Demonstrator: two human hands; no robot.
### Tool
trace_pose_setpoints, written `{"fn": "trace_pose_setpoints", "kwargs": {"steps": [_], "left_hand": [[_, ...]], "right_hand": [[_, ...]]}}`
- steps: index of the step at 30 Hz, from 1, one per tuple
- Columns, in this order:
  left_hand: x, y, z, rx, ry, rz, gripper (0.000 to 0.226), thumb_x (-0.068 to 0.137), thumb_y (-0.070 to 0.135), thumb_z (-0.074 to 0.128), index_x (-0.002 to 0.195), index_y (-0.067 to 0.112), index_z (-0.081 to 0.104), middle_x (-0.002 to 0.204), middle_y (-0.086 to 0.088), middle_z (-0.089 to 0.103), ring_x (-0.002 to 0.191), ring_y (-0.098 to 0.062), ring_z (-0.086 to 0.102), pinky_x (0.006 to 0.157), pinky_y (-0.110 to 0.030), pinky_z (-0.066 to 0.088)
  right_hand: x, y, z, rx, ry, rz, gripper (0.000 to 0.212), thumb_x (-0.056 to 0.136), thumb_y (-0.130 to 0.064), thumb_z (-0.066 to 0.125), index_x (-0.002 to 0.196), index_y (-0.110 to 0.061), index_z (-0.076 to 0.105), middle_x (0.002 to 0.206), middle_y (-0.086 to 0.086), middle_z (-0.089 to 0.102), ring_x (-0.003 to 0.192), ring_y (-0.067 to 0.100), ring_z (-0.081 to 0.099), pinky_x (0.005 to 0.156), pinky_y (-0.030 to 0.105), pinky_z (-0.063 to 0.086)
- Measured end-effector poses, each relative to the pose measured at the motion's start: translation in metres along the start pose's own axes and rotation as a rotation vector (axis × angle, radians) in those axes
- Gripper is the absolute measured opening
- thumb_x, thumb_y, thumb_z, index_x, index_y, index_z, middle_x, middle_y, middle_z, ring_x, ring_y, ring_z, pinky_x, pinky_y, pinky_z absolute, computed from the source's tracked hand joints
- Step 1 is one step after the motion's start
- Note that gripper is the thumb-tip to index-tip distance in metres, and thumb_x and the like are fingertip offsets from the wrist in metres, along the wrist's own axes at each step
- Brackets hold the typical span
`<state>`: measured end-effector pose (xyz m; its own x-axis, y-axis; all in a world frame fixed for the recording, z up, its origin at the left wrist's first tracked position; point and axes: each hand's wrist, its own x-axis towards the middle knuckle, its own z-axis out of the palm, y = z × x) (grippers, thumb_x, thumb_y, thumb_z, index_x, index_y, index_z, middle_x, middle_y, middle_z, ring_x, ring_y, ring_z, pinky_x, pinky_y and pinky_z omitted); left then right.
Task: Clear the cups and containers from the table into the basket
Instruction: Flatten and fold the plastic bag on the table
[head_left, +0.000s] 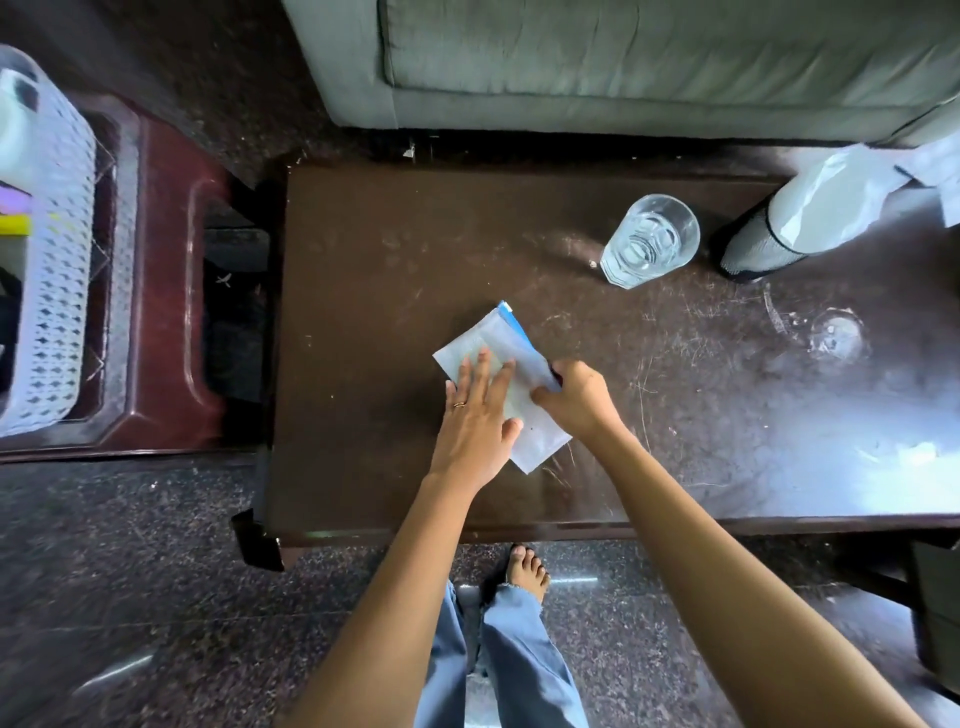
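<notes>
1. Near the middle of the brown table (363, 270), a person is pressing a flat white packet (537, 441) down with both hands.
2. The left hand (475, 418) is lying flat on the packet's left half, its fingers straight and slightly spread, pointing away from the body.
3. The right hand (576, 397) is curling into a loose fist at the packet's right edge, thumb and fingers pinching the blue-edged fold there.
4. The packet's long axis is running diagonally, from the far left corner toward the near right one, and it is lying directly under both hands.
5. A clear glass (649, 241) is standing upright farther back and to the right, well apart from the fingers; the right hand is nearer to it.
6. A dark bottle (753, 249) is leaning just beside the glass, with crumpled white paper over its top.
7. The white basket (57, 312) is sitting on a reddish stool (161, 312) off the table's left end, nearer the left hand.
8. Carrying the packet over would likely mean a leftward move across the table's bare half.
</notes>
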<state>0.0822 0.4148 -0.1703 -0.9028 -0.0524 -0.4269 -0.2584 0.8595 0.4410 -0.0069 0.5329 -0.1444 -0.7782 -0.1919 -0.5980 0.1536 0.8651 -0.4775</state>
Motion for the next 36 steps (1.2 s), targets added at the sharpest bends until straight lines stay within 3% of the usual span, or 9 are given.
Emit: {"fn": "trace_pose_setpoints", "kwargs": {"steps": [3,7,11,15,17,19,23,28,36], "left_hand": [[-0.010,-0.018,-0.024,0.041,0.143,-0.063,0.070,0.095,0.039,0.049,0.152,0.029,0.011,0.161,-0.014,-0.003,0.145,-0.042,0.006,0.115,-0.059,0.016],[-0.024,-0.050,-0.080,-0.155,0.334,-0.300,0.066,0.095,0.032,0.053,0.150,0.022,0.019,0.158,-0.021,0.009,0.142,-0.042,0.020,0.113,-0.050,0.026],[-0.027,-0.080,-0.146,-0.321,0.502,-0.420,0.049,0.095,0.020,0.051,0.140,0.005,0.037,0.149,-0.024,0.032,0.136,-0.038,0.034,0.108,-0.042,0.032],[-0.036,-0.112,-0.215,-0.438,0.748,-0.397,0.037,0.095,0.019,0.052,0.129,0.004,0.050,0.126,-0.016,0.056,0.116,-0.030,0.054,0.092,-0.035,0.042],[-0.038,-0.129,-0.238,-0.497,0.841,-0.392,0.034,0.094,0.023,0.051,0.123,0.006,0.054,0.118,-0.014,0.061,0.108,-0.029,0.060,0.090,-0.040,0.048],[-0.042,-0.146,-0.255,-0.588,0.913,-0.402,0.032,0.092,0.024,0.049,0.118,0.007,0.056,0.114,-0.012,0.064,0.103,-0.029,0.063,0.085,-0.044,0.051],[-0.043,-0.169,-0.268,-0.646,0.907,-0.480,0.024,0.094,0.013,0.048,0.115,0.009,0.057,0.111,-0.009,0.067,0.100,-0.026,0.064,0.084,-0.032,0.048],[-0.039,-0.195,-0.268,-0.686,0.925,-0.546,0.024,0.092,0.006,0.048,0.114,0.006,0.056,0.110,-0.011,0.065,0.102,-0.028,0.061,0.087,-0.040,0.048],[-0.030,-0.204,-0.266,-0.663,0.996,-0.532,0.029,0.088,-0.001,0.047,0.114,0.005,0.057,0.107,-0.012,0.065,0.101,-0.028,0.062,0.087,-0.037,0.048]], "right_hand": [[-0.005,-0.019,-0.012,0.069,0.007,-0.015,0.017,0.080,-0.009,0.060,0.070,-0.001,0.049,0.065,0.004,0.045,0.066,0.023,0.041,0.048,0.022,0.031],[-0.006,-0.063,-0.028,0.137,0.154,-0.106,0.018,0.079,-0.010,0.062,0.084,0.004,0.053,0.075,0.016,0.055,0.067,0.023,0.046,0.055,0.030,0.037],[0.006,-0.151,-0.043,0.226,0.186,-0.294,0.024,0.079,-0.010,0.068,0.084,0.004,0.049,0.070,0.005,0.047,0.059,0.014,0.039,0.054,0.029,0.031],[0.022,-0.261,-0.054,0.391,0.056,-0.492,0.034,0.077,-0.024,0.074,0.090,0.001,0.055,0.081,0.014,0.062,0.071,0.019,0.054,0.065,0.041,0.049],[0.028,-0.313,-0.055,0.441,-0.013,-0.602,0.040,0.075,-0.029,0.076,0.096,0.001,0.059,0.093,0.021,0.068,0.078,0.021,0.061,0.075,0.051,0.054],[0.033,-0.364,-0.050,0.437,-0.090,-0.704,0.033,0.080,-0.022,0.073,0.100,0.001,0.061,0.096,0.019,0.070,0.081,0.020,0.066,0.078,0.048,0.055],[0.055,-0.452,-0.024,0.282,-0.171,-0.867,0.033,0.077,-0.023,0.071,0.106,-0.009,0.063,0.103,0.017,0.069,0.093,0.034,0.067,0.084,0.052,0.054],[0.082,-0.528,0.037,0.080,-0.288,-0.956,0.043,0.075,-0.012,0.074,0.115,-0.014,0.059,0.108,0.010,0.067,0.098,0.026,0.066,0.091,0.046,0.052],[0.109,-0.546,0.116,-0.162,-0.391,-0.947,0.044,0.077,-0.007,0.073,0.119,-0.011,0.060,0.113,0.012,0.064,0.090,0.019,0.065,0.079,0.028,0.055]]}}
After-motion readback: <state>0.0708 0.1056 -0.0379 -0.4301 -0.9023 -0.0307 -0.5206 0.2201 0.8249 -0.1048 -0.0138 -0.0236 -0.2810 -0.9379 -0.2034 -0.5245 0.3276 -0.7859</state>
